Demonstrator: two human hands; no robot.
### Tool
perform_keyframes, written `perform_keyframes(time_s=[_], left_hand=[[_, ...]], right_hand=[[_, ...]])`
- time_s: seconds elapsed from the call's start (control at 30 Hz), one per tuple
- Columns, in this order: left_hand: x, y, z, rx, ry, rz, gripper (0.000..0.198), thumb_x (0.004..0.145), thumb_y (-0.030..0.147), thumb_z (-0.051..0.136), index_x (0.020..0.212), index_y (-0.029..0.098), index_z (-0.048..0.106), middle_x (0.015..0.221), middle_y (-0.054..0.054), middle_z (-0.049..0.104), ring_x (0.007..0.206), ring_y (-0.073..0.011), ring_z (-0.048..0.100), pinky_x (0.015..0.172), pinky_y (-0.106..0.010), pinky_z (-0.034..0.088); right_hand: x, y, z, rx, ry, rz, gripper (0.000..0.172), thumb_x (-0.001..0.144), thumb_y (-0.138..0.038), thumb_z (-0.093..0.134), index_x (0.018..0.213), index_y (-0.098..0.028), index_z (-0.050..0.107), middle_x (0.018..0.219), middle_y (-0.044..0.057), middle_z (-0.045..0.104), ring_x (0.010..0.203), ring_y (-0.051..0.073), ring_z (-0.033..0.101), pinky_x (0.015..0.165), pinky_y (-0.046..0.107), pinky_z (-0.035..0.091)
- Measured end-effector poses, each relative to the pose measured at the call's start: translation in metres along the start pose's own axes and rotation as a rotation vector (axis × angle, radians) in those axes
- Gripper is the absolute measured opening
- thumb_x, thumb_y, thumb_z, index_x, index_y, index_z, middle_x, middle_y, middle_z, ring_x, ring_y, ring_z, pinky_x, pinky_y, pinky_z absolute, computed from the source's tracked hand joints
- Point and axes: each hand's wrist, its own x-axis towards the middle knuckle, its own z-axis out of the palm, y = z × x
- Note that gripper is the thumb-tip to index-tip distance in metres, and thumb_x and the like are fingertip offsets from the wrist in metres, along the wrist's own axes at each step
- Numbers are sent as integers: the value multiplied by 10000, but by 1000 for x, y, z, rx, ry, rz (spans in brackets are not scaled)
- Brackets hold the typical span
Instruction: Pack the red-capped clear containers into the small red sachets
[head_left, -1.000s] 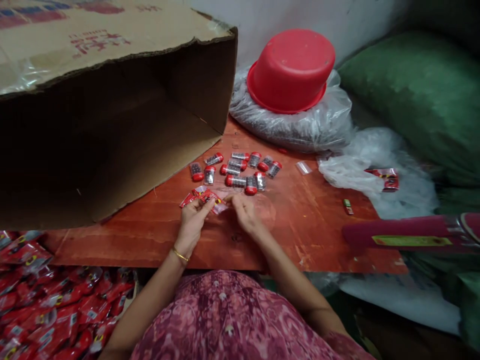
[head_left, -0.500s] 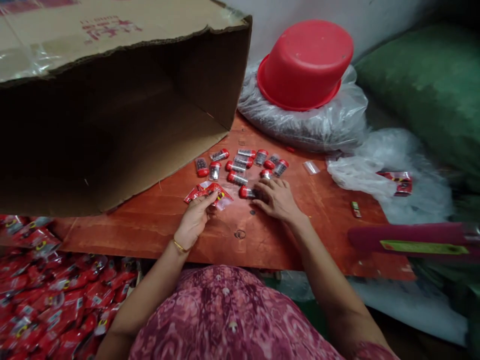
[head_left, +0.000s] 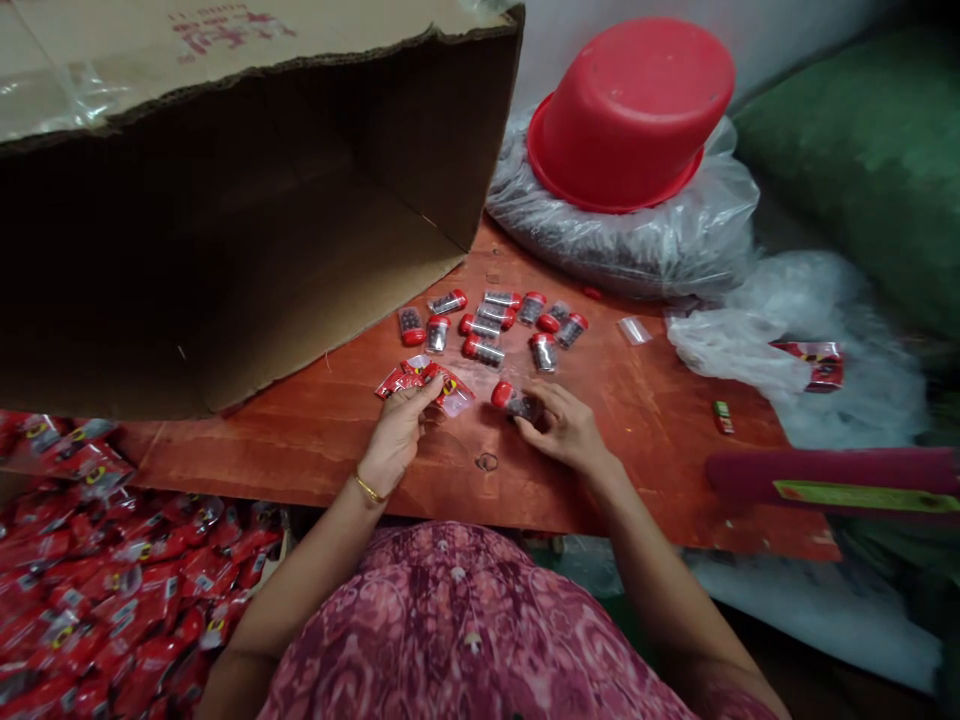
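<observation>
Edging rightward since the earlier frame, a red-capped clear plastic tube [head_left: 517, 402] is lying under the right hand [head_left: 562, 430], out on the bare table apart from the others. A large brown cardboard carton [head_left: 225, 250] is lying on its side at upper left, its open mouth facing a red-stained plywood tabletop [head_left: 660, 490]. A heap of glossy red foil sachets [head_left: 97, 570] is lying below the near edge, while an upturned red plastic basin [head_left: 630, 115] is sitting on a bulging clear plastic bag [head_left: 622, 250]. A loose cluster of red-capped tubes [head_left: 487, 325] is scattered just ahead of the hands. The left hand [head_left: 397, 435] is clenching a small bunch of red foil packets [head_left: 416, 380] between thumb and fingers. The right fingertips [head_left: 544, 405] are resting against the lone tube, though I cannot tell whether they are gripping it. Risk is coming from the rounded tubes, since a careless nudge could be sending them rolling, and from the slick foil, which could be slipping from the left hand's pinch
</observation>
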Motion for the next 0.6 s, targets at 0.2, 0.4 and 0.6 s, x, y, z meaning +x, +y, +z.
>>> perform_keyframes(time_s=[0.2, 0.4, 0.6], left_hand=[[-1, -4, 2, 81, -43, 49, 260, 573, 362, 771, 583, 141, 634, 516, 13, 601, 440, -71, 500, 443, -191, 369], [-3, -5, 0, 177, -50, 154, 283, 584, 355, 760, 517, 120, 616, 453, 22, 553, 406, -50, 438, 416, -184, 313], [-3, -8, -1, 185, -40, 186, 293, 573, 371, 762, 545, 122, 610, 518, 10, 594, 466, -73, 496, 468, -193, 383]], right_hand=[[1, -49, -22, 158, 69, -67, 337, 728, -255, 594, 1062, -216, 596, 918, 66, 667, 801, 184, 649, 702, 313, 544], [5, -58, -18, 120, 35, -92, 349, 757, -232, 571, 1105, -211, 584, 911, 71, 662, 823, 184, 648, 716, 304, 551], [3, -64, -8, 148, 70, 14, 375, 744, -214, 578, 1118, -208, 585, 909, 70, 650, 813, 187, 638, 725, 308, 545]])
